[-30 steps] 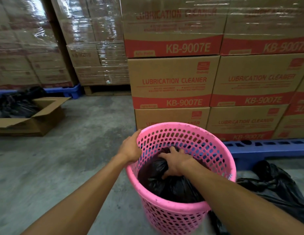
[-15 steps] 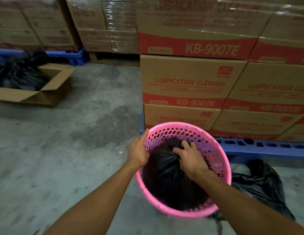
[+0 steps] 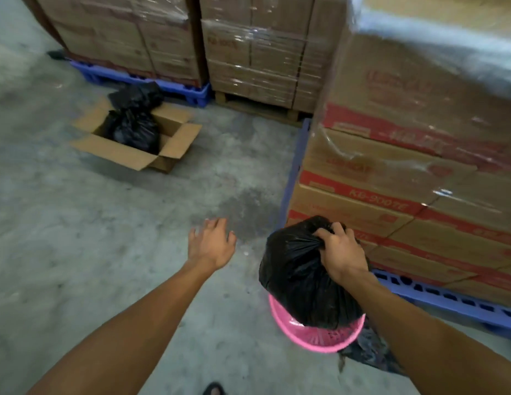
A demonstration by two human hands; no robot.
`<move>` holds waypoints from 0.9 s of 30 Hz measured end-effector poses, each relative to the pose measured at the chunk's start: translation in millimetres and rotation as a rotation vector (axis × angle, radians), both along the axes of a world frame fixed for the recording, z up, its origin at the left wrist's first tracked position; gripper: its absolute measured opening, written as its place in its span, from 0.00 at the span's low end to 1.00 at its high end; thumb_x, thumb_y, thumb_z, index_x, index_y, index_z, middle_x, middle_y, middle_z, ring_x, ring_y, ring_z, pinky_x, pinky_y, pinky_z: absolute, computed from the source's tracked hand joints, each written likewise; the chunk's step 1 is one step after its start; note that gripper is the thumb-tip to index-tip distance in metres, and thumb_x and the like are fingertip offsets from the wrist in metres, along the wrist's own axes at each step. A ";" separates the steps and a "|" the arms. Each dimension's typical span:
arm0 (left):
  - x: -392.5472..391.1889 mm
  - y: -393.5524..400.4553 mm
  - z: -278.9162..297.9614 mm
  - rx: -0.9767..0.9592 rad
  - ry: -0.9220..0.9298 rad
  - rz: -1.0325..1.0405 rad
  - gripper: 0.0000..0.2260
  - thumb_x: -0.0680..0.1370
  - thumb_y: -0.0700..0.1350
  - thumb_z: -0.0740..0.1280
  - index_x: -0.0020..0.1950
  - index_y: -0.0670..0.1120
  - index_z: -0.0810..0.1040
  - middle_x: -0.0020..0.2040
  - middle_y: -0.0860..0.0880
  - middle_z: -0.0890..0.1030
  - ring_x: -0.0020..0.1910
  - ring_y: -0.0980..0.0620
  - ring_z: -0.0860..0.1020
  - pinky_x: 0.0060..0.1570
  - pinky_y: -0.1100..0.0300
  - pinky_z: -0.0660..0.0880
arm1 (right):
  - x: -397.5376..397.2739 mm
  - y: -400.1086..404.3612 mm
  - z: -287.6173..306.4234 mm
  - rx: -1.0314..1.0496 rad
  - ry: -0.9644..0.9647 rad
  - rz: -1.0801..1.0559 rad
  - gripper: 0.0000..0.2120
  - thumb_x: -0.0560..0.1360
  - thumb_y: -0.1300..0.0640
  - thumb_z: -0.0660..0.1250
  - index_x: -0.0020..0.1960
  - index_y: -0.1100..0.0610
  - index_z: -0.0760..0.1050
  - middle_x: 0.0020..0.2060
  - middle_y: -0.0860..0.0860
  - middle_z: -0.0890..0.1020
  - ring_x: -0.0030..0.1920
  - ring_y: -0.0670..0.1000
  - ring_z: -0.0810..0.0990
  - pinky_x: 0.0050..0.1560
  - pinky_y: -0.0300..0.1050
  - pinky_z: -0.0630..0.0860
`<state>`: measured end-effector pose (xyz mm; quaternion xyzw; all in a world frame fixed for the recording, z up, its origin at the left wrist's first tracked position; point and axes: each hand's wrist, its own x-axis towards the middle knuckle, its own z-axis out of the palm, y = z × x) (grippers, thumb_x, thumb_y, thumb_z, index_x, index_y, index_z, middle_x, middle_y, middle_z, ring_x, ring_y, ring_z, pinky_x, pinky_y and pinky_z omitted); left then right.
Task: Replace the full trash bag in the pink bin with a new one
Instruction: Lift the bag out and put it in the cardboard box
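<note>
My right hand is closed on the gathered neck of a full black trash bag, which hangs lifted above the pink perforated bin. The bag covers most of the bin; only the near rim shows on the concrete floor. My left hand floats free to the left of the bag, fingers spread, holding nothing. A crumpled black bag lies on the floor just right of the bin, partly behind my right forearm.
An open cardboard box with a black bag inside sits on the floor at the far left. Stacked wrapped cartons on a blue pallet stand close on the right; more cartons stand at the back.
My right hand has pulled the full bag up out of the bin. My left hand has let go of the bin rim and opened. The view has swung left.
</note>
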<state>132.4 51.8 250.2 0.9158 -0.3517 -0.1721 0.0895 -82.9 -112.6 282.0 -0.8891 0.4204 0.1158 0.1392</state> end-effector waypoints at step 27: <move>383.1 97.3 246.6 -0.107 -0.077 0.343 0.26 0.80 0.58 0.52 0.77 0.52 0.58 0.76 0.48 0.66 0.73 0.45 0.66 0.72 0.44 0.60 | 469.5 15.3 242.6 0.020 -0.275 0.130 0.15 0.77 0.50 0.65 0.64 0.47 0.74 0.61 0.52 0.75 0.61 0.58 0.75 0.55 0.54 0.76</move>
